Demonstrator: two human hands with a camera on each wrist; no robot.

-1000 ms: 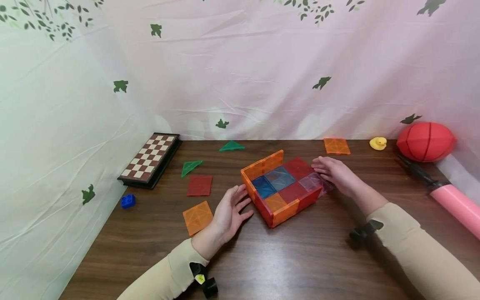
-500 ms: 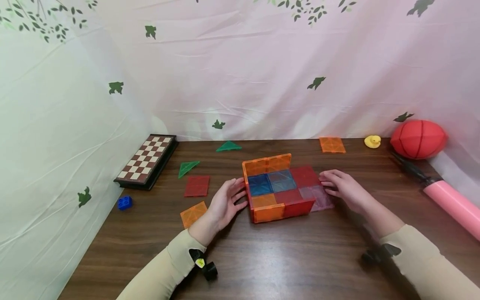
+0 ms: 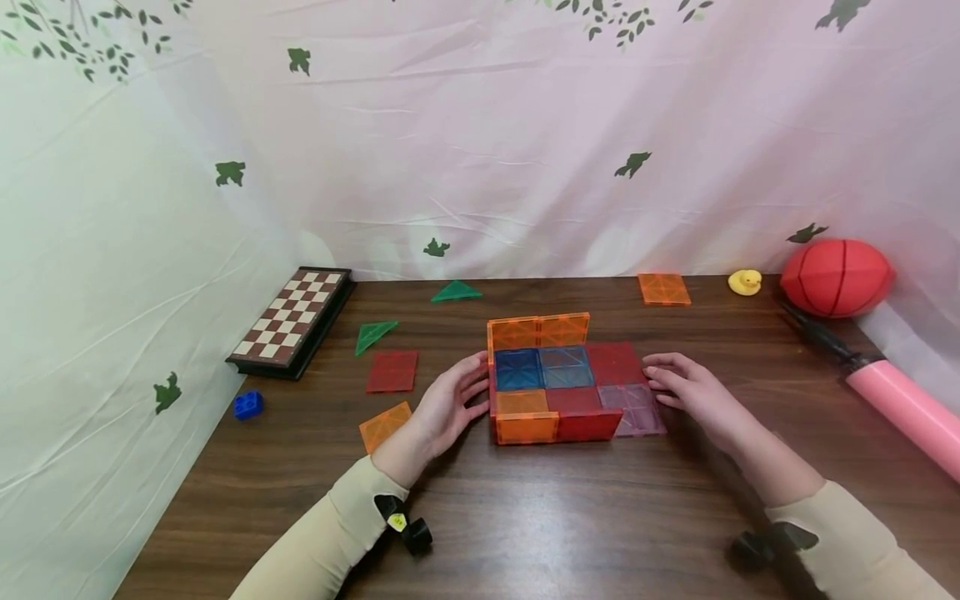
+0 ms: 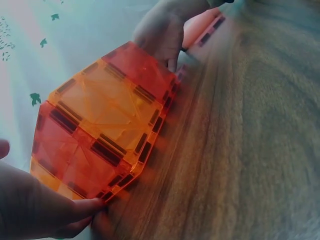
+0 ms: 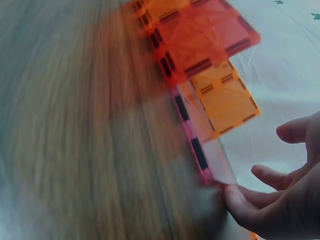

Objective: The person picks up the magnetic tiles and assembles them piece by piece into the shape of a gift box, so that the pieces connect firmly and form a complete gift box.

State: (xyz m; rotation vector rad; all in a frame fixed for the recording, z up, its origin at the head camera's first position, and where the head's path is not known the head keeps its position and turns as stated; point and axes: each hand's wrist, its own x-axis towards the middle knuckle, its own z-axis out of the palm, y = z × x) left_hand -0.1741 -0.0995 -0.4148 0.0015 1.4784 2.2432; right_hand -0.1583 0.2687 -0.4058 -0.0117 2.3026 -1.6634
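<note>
A low box of translucent magnetic tiles [image 3: 567, 367] sits on the brown table. Orange tiles [image 3: 564, 330] form its back wall, and an orange tile [image 4: 110, 102] stands beside a red tile [image 5: 205, 32] along the front. Its floor mixes blue, orange, red and purple squares. No wall rises along the right side, where a purple tile [image 3: 637, 412] reaches past the front wall's end. My left hand [image 3: 448, 400] touches the red left wall with extended fingers. Opposite it, my right hand [image 3: 693, 392] has its fingertips at the floor's right edge, fingers loosely bent.
Left of the box lie a red square [image 3: 393, 371], an orange square [image 3: 384, 427] and green triangles [image 3: 377, 336]. Farther left are a chessboard [image 3: 292, 321] and a blue block [image 3: 248, 405]. Back right are an orange square [image 3: 664, 289], rubber duck [image 3: 745, 282], red ball [image 3: 837, 277] and pink pump [image 3: 903, 412].
The tile box has turned clockwise as seen from above, its right side coming nearer me, so its front now runs nearly straight across. My right hand has moved nearer with it.
</note>
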